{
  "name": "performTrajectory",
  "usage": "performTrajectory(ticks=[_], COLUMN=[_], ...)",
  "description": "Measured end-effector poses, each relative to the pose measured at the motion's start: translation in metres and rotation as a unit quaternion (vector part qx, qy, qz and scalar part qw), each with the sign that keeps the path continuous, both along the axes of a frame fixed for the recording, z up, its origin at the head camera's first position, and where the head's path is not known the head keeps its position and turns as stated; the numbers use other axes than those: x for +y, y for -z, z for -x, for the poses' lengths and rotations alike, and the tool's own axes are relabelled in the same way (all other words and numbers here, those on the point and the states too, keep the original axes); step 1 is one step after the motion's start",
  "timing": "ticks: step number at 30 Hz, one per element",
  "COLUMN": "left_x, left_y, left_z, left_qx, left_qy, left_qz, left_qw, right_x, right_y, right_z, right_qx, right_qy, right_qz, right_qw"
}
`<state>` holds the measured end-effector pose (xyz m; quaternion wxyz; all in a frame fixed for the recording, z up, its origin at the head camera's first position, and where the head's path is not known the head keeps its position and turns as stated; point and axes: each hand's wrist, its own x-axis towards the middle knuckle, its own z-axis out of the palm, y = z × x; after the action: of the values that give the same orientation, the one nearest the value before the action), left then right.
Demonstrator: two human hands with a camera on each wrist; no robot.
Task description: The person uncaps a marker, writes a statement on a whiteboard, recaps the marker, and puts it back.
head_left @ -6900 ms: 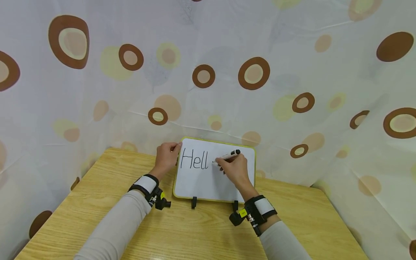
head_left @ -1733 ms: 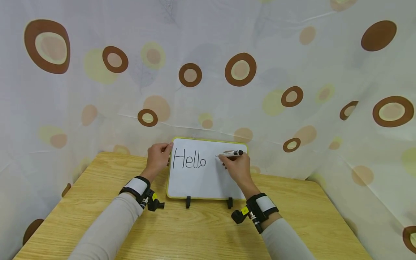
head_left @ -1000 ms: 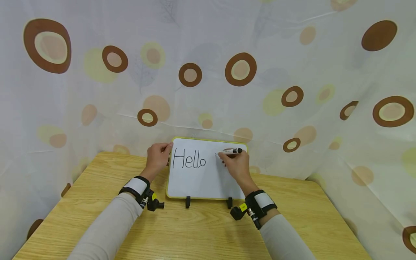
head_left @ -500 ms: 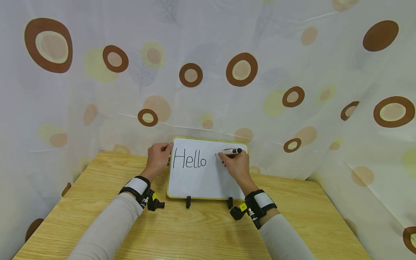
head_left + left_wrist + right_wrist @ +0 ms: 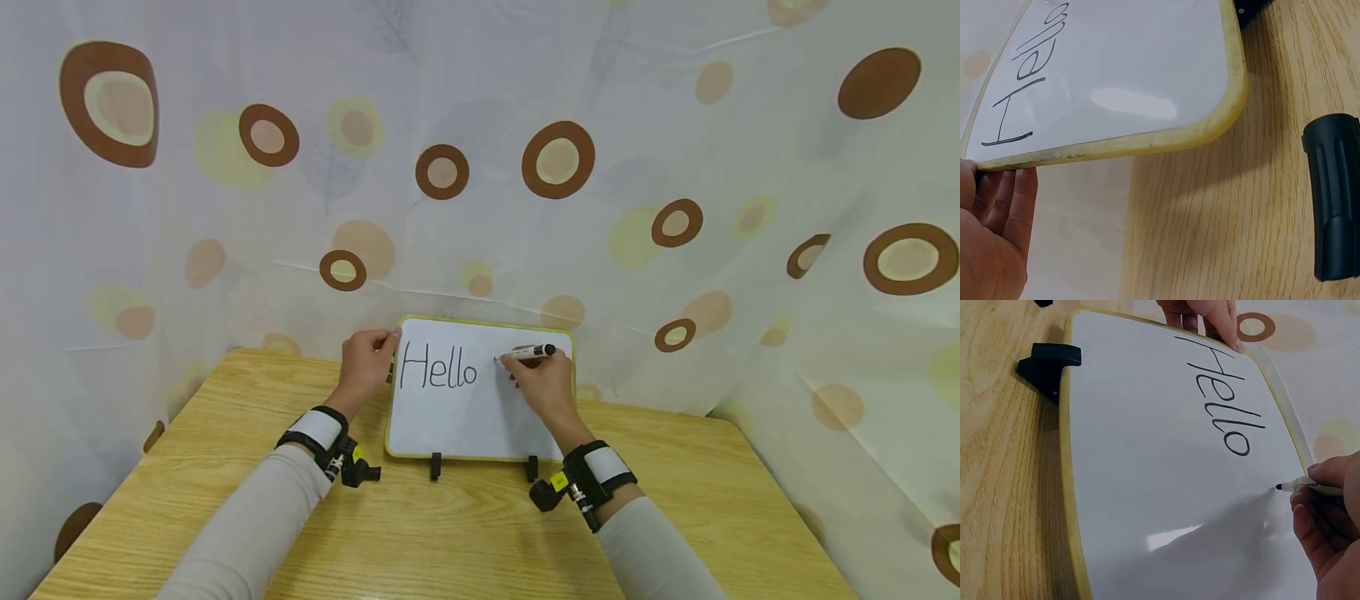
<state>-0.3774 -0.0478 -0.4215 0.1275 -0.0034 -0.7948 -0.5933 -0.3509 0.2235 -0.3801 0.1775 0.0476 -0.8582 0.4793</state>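
Note:
A whiteboard (image 5: 457, 425) with a yellow frame stands tilted back on the table, with "Hello" handwritten in black across its upper left. My left hand (image 5: 365, 364) grips the board's upper left edge; in the left wrist view its fingers (image 5: 1019, 209) reach behind the frame. Between thumb and fingers, my right hand (image 5: 549, 387) pinches a white marker (image 5: 527, 353) with a black end. The dark marker tip (image 5: 1279, 487) is right of the "o", at the board's surface or very close to it; I cannot tell whether it touches.
Two black stand feet (image 5: 435, 467) support the board's lower edge on the wooden table (image 5: 442, 542). Behind hangs a pale curtain (image 5: 480, 242) printed with brown rings. A ribbed black cylindrical piece (image 5: 1335, 197) shows at the right of the left wrist view.
Since the earliest frame, an "o" has been added after "Hell" and the right hand has moved rightward along the board. Lately the marker has shifted slightly left. The left hand keeps its grip.

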Motion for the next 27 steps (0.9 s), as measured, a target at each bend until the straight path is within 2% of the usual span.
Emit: performTrajectory(ticks=[11, 16, 27], left_x=[0.001, 0.001, -0.001], left_y=[0.0, 0.0, -0.001], left_z=[0.0, 0.0, 0.0], left_qx=[0.001, 0.002, 0.001], left_qy=[-0.001, -0.001, -0.006], left_qz=[0.005, 0.004, 0.009], left_qw=[1.0, 1.0, 0.9999], right_x=[0.001, 0.003, 0.004], right_y=[0.005, 0.009, 0.013], right_z=[-0.009, -0.009, -0.016], right_qx=[-0.006, -0.001, -0.022], right_qy=[-0.012, -0.01, 0.002], right_qz=[-0.018, -0.021, -0.028], right_qw=[1.0, 1.0, 0.999])
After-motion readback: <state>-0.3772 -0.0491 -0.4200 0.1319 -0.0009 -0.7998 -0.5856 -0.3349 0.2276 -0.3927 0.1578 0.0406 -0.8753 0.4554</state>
